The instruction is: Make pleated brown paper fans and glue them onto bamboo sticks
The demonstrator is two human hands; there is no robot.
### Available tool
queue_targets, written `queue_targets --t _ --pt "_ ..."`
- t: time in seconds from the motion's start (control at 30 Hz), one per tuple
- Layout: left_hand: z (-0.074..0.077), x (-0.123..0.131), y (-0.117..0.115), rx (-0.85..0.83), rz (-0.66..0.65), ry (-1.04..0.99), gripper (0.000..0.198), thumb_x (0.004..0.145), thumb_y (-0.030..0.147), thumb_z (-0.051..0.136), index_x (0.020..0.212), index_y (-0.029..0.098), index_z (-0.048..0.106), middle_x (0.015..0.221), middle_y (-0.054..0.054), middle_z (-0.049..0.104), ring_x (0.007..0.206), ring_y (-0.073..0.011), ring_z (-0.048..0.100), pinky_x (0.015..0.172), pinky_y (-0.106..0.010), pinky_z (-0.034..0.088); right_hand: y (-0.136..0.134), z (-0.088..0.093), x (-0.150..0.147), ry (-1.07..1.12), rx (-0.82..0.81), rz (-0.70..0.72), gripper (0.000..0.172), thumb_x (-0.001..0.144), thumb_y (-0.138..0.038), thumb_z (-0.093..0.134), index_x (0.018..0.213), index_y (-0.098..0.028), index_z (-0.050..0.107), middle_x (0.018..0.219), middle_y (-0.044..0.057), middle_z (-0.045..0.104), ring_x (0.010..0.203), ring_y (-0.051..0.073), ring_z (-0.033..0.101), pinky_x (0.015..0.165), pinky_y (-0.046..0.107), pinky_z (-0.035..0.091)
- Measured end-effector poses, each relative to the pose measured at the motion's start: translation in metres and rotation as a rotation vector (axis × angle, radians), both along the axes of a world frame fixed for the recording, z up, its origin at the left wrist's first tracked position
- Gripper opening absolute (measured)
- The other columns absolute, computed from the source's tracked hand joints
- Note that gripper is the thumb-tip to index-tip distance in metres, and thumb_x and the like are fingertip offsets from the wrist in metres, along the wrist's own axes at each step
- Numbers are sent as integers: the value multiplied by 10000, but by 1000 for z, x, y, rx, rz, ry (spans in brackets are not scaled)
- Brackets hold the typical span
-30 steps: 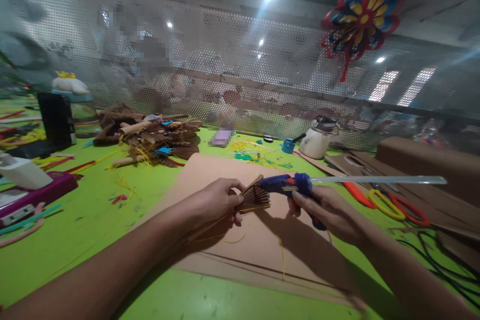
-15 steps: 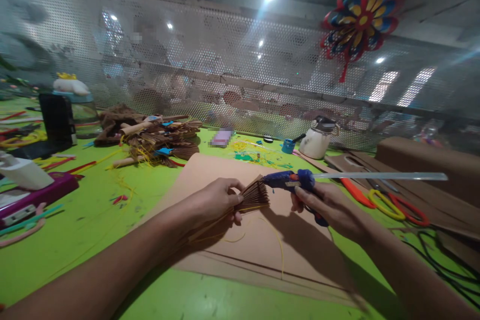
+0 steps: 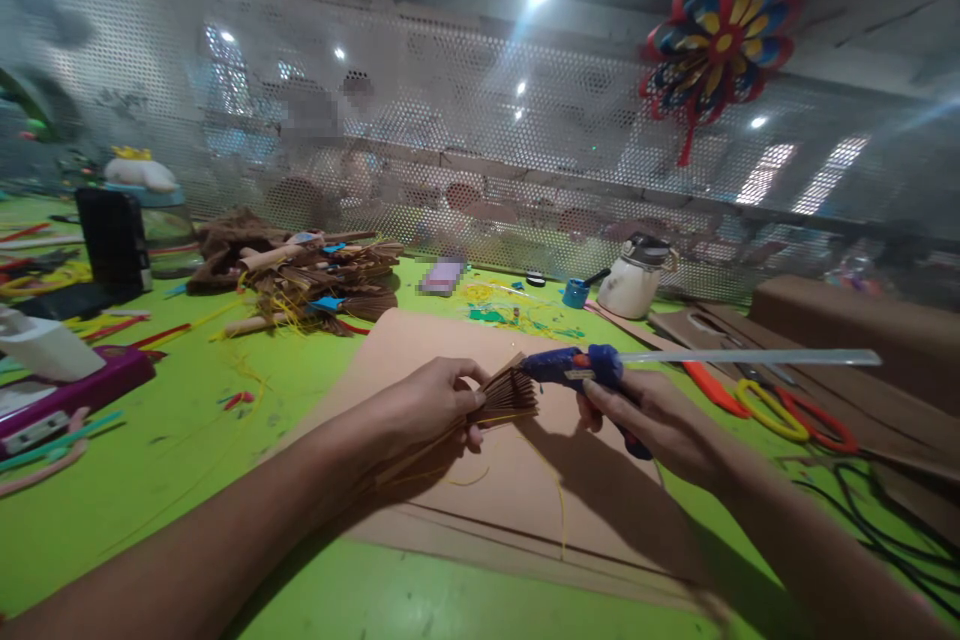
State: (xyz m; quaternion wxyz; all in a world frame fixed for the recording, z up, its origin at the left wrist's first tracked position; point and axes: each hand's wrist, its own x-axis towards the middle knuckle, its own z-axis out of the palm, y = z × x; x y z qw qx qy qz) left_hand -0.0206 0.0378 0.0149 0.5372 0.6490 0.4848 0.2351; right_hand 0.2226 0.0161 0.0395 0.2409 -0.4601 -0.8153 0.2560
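Note:
My left hand (image 3: 439, 400) pinches a pleated brown paper fan (image 3: 512, 394), its folds spread toward the right. In my right hand (image 3: 645, 415) is a blue glue gun (image 3: 574, 366), fingers wrapped round its handle. A long clear glue stick (image 3: 757, 357) sticks out of the gun's rear. The nozzle meets the upper edge of the pleats; whether glue is coming out is too small to tell. Beneath both hands lie large sheets of brown paper (image 3: 465, 525), with a thin yellow string (image 3: 561, 510) trailing over them from the fan.
On the green table (image 3: 180, 480), folded paper pieces (image 3: 322, 280) are heaped at back left. A purple power strip (image 3: 120, 385) sits at left. Scissors (image 3: 791, 410), a black cord (image 3: 885, 540) and brown paper stock lie right. A white kettle (image 3: 634, 280) stands behind.
My right hand has shifted the glue gun slightly left along the upper edge of the pleats, and the glue stick has moved with it. My left hand stays in place on the fan.

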Motion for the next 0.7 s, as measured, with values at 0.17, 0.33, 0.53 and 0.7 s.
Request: queue_targets --t 0.17,0.33,0.53,0.7 --pt "7 4 -3 -25 43 0 257 800 245 420 984 94 517 541 -24 568 473 -119 508 501 -238 376 0 0 1 7 2 32 430 875 -480 359 732 -141 581 681 38 559 603 116 475 545 229 369" --pt "-1 -2 1 -11 -13 -37 237 800 277 442 963 118 507 567 -24 574 522 -131 547 513 -238 389 2 0 4 28 -13 -35 449 875 -488 350 745 -131 589 672 44 551 555 103 456 492 222 353" --pt "2 2 -2 22 42 -13 202 795 233 430 923 101 513 538 -25 556 476 -118 513 468 -228 358 -1 5 2 46 -13 -16 426 878 -463 359 734 -137 593 691 47 570 567 103 468 496 216 364" --pt "-2 -1 1 18 7 -43 221 790 280 454 924 117 520 564 -29 572 511 -137 550 504 -246 397 -1 3 -2 45 1 -23 448 877 -470 347 727 -132 600 697 57 584 602 125 496 522 238 370"
